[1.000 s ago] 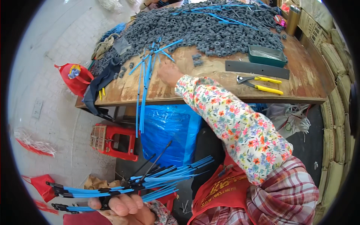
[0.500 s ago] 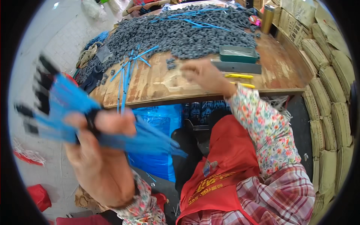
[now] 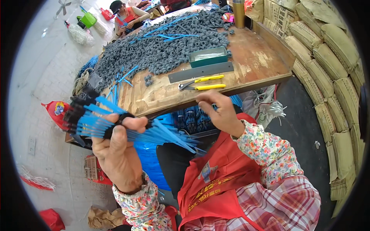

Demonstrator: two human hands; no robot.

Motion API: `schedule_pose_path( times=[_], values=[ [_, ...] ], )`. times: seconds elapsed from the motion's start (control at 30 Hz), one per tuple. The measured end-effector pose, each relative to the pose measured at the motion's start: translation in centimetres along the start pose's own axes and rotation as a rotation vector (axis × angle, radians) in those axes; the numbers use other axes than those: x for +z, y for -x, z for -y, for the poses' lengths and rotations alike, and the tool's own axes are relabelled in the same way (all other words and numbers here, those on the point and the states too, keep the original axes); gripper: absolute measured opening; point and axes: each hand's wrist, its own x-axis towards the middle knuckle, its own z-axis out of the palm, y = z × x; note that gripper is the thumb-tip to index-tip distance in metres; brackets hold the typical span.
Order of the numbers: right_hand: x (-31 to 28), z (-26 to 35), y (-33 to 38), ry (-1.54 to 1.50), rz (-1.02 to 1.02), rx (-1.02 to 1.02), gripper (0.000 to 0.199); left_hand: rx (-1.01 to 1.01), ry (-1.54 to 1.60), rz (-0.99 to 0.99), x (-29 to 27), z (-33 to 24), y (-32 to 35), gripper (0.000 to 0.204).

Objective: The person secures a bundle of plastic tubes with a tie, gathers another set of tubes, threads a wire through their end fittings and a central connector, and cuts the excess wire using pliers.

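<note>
My left hand is closed around a bundle of thin blue rods with black ends. The bundle is held in the air in front of the table's near left edge, black ends fanned to the left and plain blue ends pointing right. A black band or fitting crosses it at my fingers. My right hand hovers just off the table's front edge, thumb and forefinger apart, with nothing visible in it. Closest to it on the table are yellow-handled pliers.
On the wooden table are a large heap of small grey parts, a grey flat bar, a green tray and loose blue rods. Stacked sacks line the right. A person sits at the far left.
My right hand has drawn back from above the tabletop to just off its front edge. My left hand has shifted right with the blue bundle. The view has turned, so the table sits further left.
</note>
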Motion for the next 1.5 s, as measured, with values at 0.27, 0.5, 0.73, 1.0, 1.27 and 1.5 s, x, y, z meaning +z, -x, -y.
schedule_pose_path(
  times=[0.27, 0.5, 0.73, 1.0, 1.27, 1.5],
  values=[
    [1.7, 2.8, -2.4, 0.038, 0.09, -0.401, 0.077, -0.062, 0.042, -0.177, 2.3, 2.1, -0.9, 0.02],
    [3.5, -1.3, -1.1, 0.047, 0.326, -0.089, 0.073, -0.147, -0.006, 0.092, 0.0, 5.7, -0.5, 0.02],
    [1.1, -2.6, 3.7, 0.288, 0.263, -0.104, 0.057, -0.114, -0.178, 0.088, 2.3, 7.4, 3.8, 0.018],
    [1.1, -3.9, 5.9, 0.094, 0.239, 0.018, 0.042, -0.1, -0.111, 0.234, 3.5, 8.9, 1.3, 0.019],
    [-0.6, -6.8, 6.7, 0.384, 0.407, 0.323, 0.031, -0.543, 0.036, 0.106, 1.4, 15.1, 2.7, 0.016],
    [-4.1, -3.0, 1.6, 0.104, 0.2, 0.211, 0.023, -0.372, -0.029, 0.12, 1.1, 18.8, -1.7, 0.018]
  ],
)
